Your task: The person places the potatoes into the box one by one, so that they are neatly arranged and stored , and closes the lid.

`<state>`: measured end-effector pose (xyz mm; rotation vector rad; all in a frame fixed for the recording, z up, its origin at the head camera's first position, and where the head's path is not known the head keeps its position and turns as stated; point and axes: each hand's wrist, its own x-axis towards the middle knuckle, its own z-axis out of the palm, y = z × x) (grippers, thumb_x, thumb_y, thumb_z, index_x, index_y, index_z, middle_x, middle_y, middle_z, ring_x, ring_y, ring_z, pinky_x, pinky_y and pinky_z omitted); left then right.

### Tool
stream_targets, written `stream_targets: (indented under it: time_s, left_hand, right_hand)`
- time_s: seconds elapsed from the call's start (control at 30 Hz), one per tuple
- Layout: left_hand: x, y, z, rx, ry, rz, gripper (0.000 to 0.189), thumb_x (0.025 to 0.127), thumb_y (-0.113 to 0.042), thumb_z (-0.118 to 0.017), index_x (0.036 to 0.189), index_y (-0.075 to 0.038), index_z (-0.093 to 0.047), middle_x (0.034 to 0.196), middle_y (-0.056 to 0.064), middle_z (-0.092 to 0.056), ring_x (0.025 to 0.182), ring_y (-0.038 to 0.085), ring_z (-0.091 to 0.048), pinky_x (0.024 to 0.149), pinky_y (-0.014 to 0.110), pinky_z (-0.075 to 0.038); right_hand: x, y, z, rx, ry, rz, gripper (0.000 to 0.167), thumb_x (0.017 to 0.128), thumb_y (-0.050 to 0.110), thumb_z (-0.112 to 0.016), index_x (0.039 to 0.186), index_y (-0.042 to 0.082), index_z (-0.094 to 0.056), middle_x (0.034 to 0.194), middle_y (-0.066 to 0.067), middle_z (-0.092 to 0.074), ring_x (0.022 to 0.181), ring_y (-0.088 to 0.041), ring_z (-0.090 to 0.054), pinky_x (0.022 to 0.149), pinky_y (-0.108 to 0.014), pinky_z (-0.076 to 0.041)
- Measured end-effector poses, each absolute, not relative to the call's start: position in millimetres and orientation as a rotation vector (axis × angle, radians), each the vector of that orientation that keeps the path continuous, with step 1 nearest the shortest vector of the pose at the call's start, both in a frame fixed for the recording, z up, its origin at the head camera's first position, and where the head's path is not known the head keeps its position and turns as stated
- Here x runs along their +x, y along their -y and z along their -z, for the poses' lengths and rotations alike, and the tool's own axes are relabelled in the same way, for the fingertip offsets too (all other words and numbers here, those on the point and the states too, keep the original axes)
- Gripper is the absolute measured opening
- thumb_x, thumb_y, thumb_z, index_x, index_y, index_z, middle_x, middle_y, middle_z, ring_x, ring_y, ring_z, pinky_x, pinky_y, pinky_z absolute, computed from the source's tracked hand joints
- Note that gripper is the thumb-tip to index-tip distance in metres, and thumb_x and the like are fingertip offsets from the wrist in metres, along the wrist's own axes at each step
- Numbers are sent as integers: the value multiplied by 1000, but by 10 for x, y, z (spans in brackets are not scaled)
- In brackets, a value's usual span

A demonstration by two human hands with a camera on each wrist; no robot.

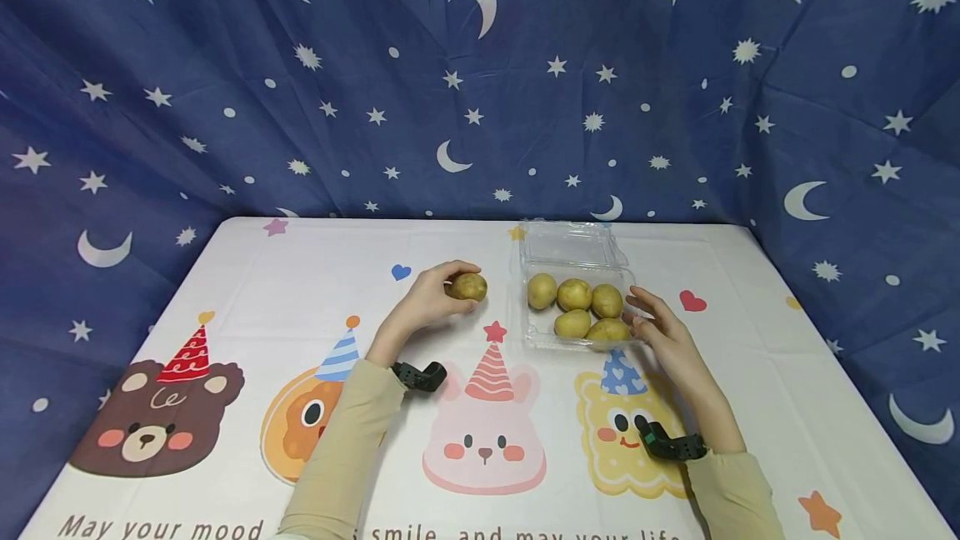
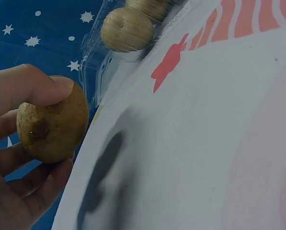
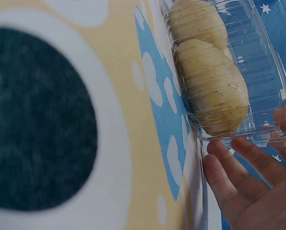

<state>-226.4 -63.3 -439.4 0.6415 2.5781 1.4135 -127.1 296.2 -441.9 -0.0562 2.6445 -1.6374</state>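
Note:
In the head view my left hand (image 1: 438,294) holds a yellow-brown potato (image 1: 469,287) above the table, left of a clear plastic clamshell box (image 1: 542,332). The left wrist view shows the thumb on top of this potato (image 2: 56,124) and other fingers beneath it. The box stands with its lid (image 1: 570,244) folded back and several potatoes (image 1: 574,294) inside. My right hand (image 1: 663,327) is at the box's right side, fingers rather straight. Up close, its fingertips (image 3: 212,163) touch or nearly touch the outer wall by the potatoes (image 3: 212,88).
A white tablecloth (image 1: 495,444) with cartoon animals and lettering covers the table. Behind it hangs a dark blue curtain (image 1: 525,148) with moons and stars. Each wrist wears a black strapped camera, one left (image 1: 420,376), one right (image 1: 671,442).

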Motion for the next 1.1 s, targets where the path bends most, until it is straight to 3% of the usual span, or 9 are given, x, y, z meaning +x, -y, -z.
stream_targets:
  time_s: [0.33,0.6,1.1]
  left_hand:
    - [-2237,576,4319,646,-2549,-1445,55,75,-9,-78,127,-11,-60,124,13,-62,102,28,-64,90,38,-53]
    - [-2207,517,4262,683,-2542,-1457,53,76,-10,-78,126,-10,-60,125,13,-62,105,29,-64,90,37,-54]
    - [-2123,361,4171,781,-2501,-1519,52,77,-11,-78,125,-7,-61,126,13,-62,103,27,-64,92,38,-54]
  right_hand:
    - [-1274,-2956,4423,-54,-2650,1630,51,102,15,-41,151,9,-27,148,-22,-39,128,-40,-49,86,-7,-45]
    - [-1275,-2957,4425,-53,-2650,1632,51,102,15,-41,151,9,-27,148,-22,-39,128,-36,-51,87,-9,-46]
    - [-1278,-2956,4424,-39,-2640,1637,52,101,16,-41,151,10,-26,150,-21,-38,129,-43,-46,85,-6,-44]
